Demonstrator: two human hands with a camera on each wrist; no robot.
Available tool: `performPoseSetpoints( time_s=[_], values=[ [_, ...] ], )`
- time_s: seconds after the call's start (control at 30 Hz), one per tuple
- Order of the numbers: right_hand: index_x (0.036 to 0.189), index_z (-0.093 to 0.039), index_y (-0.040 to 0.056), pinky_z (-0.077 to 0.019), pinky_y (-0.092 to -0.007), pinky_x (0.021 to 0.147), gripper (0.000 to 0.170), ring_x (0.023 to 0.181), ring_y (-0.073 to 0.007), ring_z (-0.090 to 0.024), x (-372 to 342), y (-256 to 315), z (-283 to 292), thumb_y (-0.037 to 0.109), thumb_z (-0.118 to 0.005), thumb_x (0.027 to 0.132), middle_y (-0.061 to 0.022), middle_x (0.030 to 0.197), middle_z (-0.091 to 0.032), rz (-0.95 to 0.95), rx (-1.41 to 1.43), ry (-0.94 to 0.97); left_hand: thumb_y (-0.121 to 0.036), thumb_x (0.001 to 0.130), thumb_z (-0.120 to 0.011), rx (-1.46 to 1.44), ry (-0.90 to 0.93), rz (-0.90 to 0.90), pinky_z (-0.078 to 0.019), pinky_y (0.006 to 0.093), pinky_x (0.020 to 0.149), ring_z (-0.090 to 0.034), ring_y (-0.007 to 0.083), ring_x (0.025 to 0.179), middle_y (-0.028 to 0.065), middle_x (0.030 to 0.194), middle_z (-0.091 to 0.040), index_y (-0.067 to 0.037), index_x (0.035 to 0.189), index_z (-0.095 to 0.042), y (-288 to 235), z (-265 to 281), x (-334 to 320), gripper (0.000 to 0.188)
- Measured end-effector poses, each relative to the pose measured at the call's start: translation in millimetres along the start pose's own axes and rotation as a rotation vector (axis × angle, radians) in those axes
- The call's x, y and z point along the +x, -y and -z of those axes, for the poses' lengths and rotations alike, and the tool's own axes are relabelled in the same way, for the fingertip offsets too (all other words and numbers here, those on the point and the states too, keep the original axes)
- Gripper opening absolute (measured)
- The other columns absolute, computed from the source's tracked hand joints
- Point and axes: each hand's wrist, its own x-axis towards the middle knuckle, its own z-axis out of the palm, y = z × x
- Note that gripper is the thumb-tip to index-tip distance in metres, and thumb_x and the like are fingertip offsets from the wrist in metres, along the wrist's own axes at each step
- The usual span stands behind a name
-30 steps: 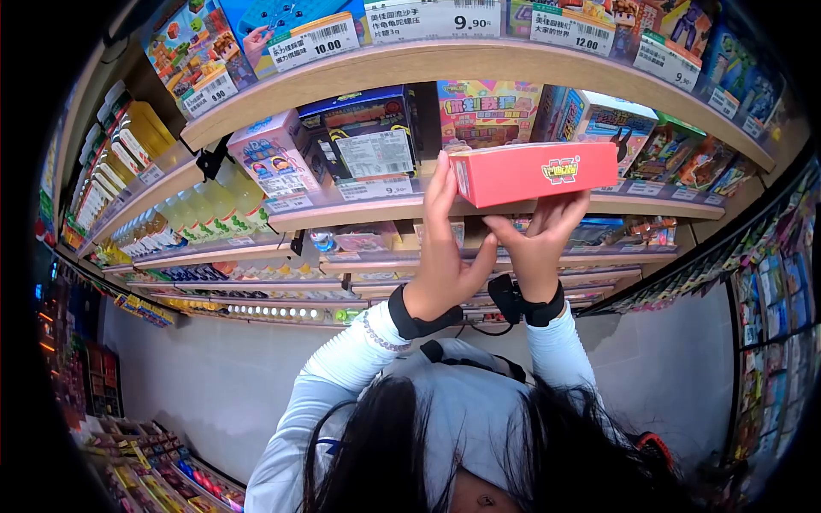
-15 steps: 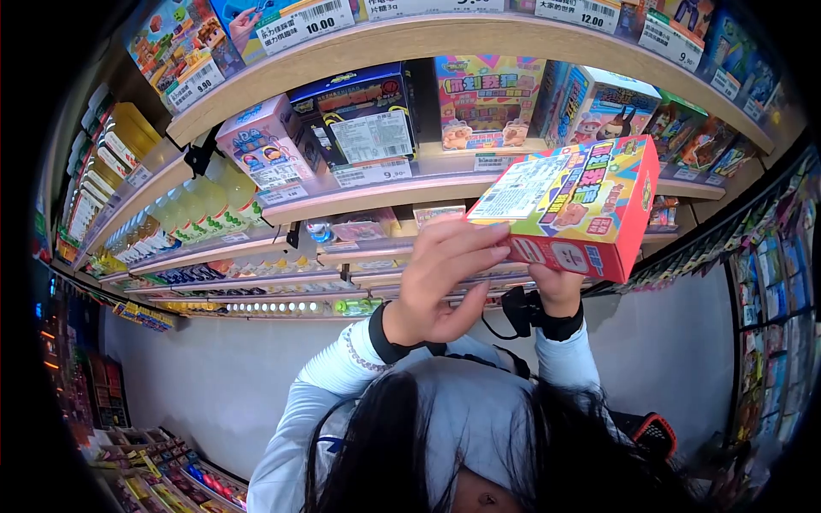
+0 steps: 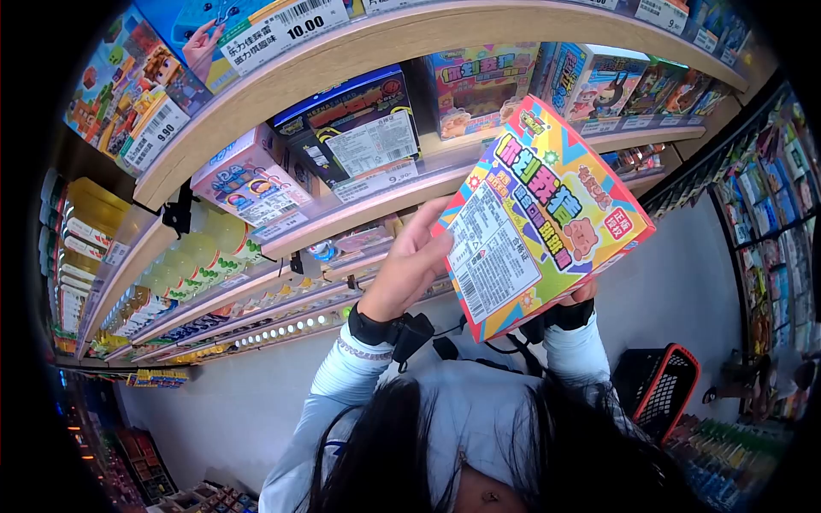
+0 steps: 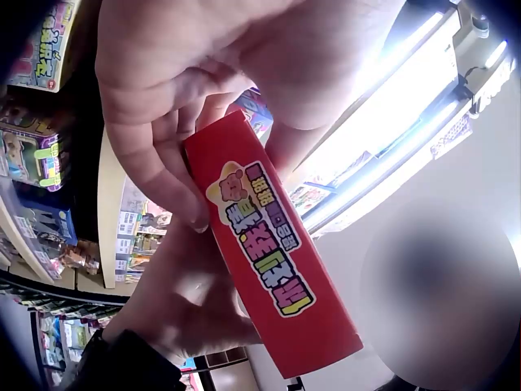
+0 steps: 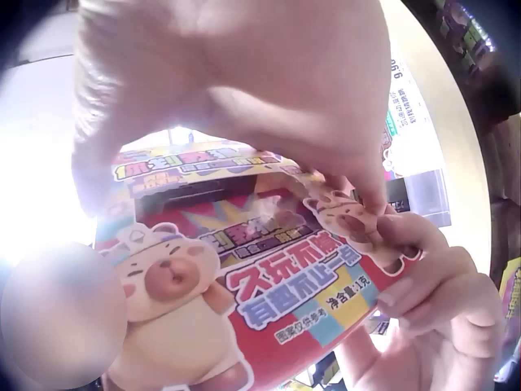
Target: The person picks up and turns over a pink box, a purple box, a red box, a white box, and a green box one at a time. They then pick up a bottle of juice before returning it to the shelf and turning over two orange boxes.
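A colourful toy box (image 3: 547,214), printed with a barcode label and a cartoon bear, is held tilted in front of the shelves with its back face toward the head camera. My left hand (image 3: 409,267) pinches its left edge, thumb at the printed face. Mostly hidden behind the lower right side, my right hand (image 3: 585,292) grips it from below. In the left wrist view a red side panel (image 4: 281,261) shows beside the fingers. The right wrist view shows the windowed front (image 5: 269,252) with bears, the right hand (image 5: 236,81) spanning it.
An upright box (image 3: 479,90) of similar print stands on the shelf behind. Left of it are a dark box (image 3: 346,128) and a pink box (image 3: 252,184). Bottles (image 3: 184,256) line lower shelves at left. A black basket with red rim (image 3: 676,385) is at right.
The box has turned from its red side to its printed back. My left hand has shifted onto its left edge. The head view has swung, bringing the basket further into view.
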Motion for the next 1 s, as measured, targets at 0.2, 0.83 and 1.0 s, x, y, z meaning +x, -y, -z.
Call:
performPoseSetpoints(
  time_s=[0.2,0.83,1.0],
  values=[
    [0.141,-0.034,-0.0014,-0.0384,-0.0365,0.104,0.074,0.125,-0.0233,-0.049,12.3,2.7,-12.3,0.037,-0.066,0.086,-0.014,0.139,-0.047,-0.006,-0.136,-0.202,-0.004,0.093,-0.054,0.192,-0.16,-0.199,-0.0483,0.0345,0.097,-0.056,0.0179,0.115,0.0118,0.128,-0.055,0.0,0.141,-0.035,8.7,7.0,-3.0,0.052],
    [0.13,-0.049,-0.0103,-0.0389,-0.0367,0.101,0.049,0.12,-0.0281,-0.051,57.5,64.1,35.1,0.007,-0.064,0.086,-0.021,0.133,-0.05,0.31,-1.027,-0.054,-0.001,0.09,-0.06,0.875,-0.555,-0.954,-0.0376,0.0356,0.102,-0.043,0.0213,0.123,0.0125,0.136,-0.037,-0.003,0.138,-0.039,64.8,-10.2,69.3,0.052],
    [0.135,-0.044,-0.0077,-0.0407,-0.0381,0.099,0.057,0.118,-0.0298,-0.05,83.6,69.5,29.8,0.006,-0.065,0.084,-0.0224,0.134,-0.046,0.408,-1.068,0.071,-0.004,0.088,-0.065,1.141,-0.737,-1.062,-0.036,0.0348,0.097,-0.044,0.0233,0.115,0.0147,0.132,-0.039,-0.002,0.13,-0.045,35.0,-35.4,79.2,0.047]
  ],
)
